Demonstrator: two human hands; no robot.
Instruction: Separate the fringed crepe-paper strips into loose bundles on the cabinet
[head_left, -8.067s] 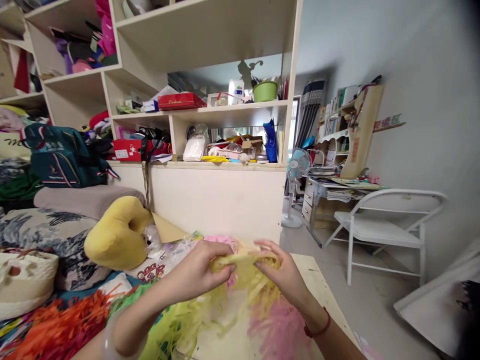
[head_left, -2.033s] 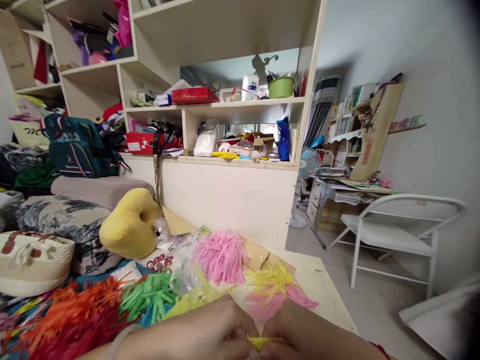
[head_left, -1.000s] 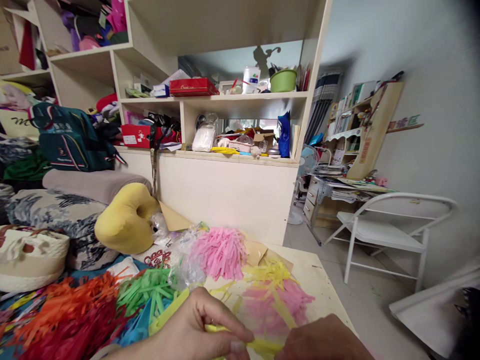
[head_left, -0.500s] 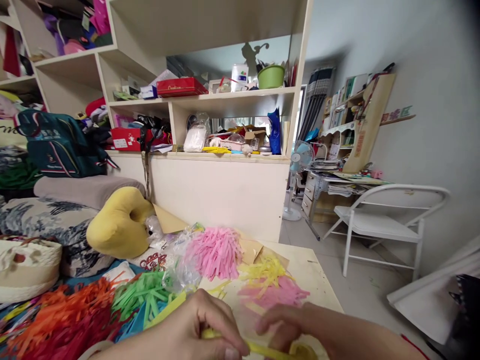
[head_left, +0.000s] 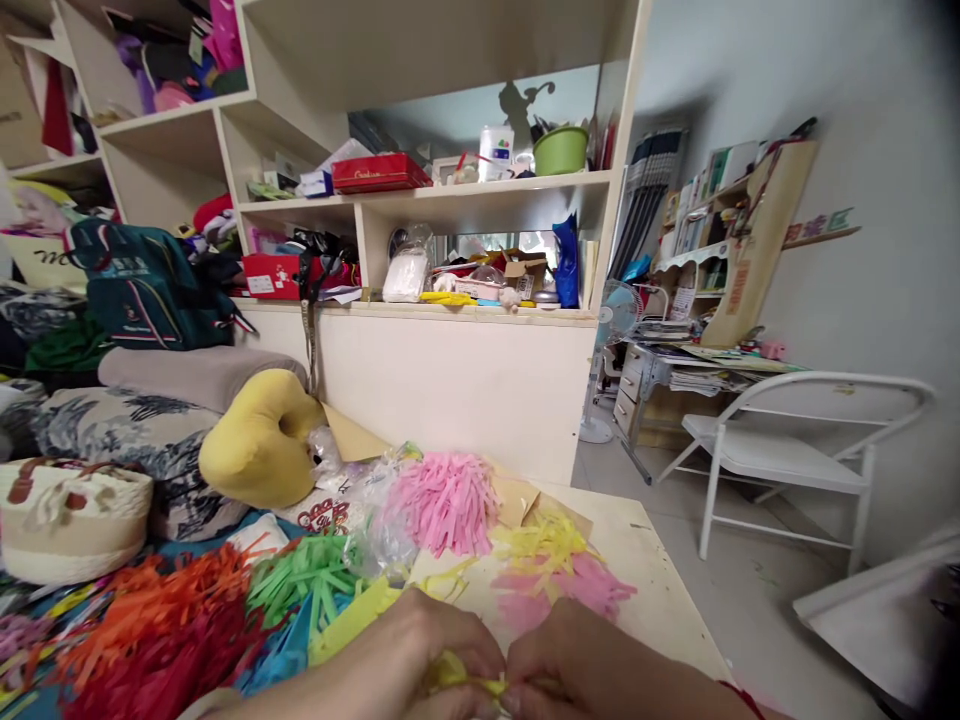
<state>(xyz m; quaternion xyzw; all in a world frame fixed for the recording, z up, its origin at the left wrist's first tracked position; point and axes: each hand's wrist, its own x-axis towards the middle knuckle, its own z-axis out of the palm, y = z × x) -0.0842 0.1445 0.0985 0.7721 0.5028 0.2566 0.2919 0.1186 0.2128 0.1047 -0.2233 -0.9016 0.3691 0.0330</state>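
My left hand [head_left: 442, 645] and my right hand [head_left: 562, 650] meet at the bottom middle of the view, fingertips pinched close together. Between them runs a yellow strip [head_left: 454, 668], which both hands grip; most of it is hidden by my fingers. Just beyond my right hand, a loose heap of pink strips [head_left: 592, 585] lies with yellow strips [head_left: 544, 540] on its far side. A fluffy pink pompom [head_left: 446, 500] sits farther back. Flat yellow material [head_left: 356, 615] shows beside my left wrist.
The pale board [head_left: 660, 570] lies under my hands. On the left are orange strips [head_left: 169, 590], red strips [head_left: 172, 655], green strips [head_left: 304, 580], clear plastic bags [head_left: 379, 520], a yellow pillow [head_left: 251, 450] and a woven bag [head_left: 75, 525]. A white folding chair [head_left: 780, 460] stands right.
My hands have come together; the right one has moved left and closed its fingers. The yellow loop that hung by my right hand is out of sight. The view has turned slightly left.
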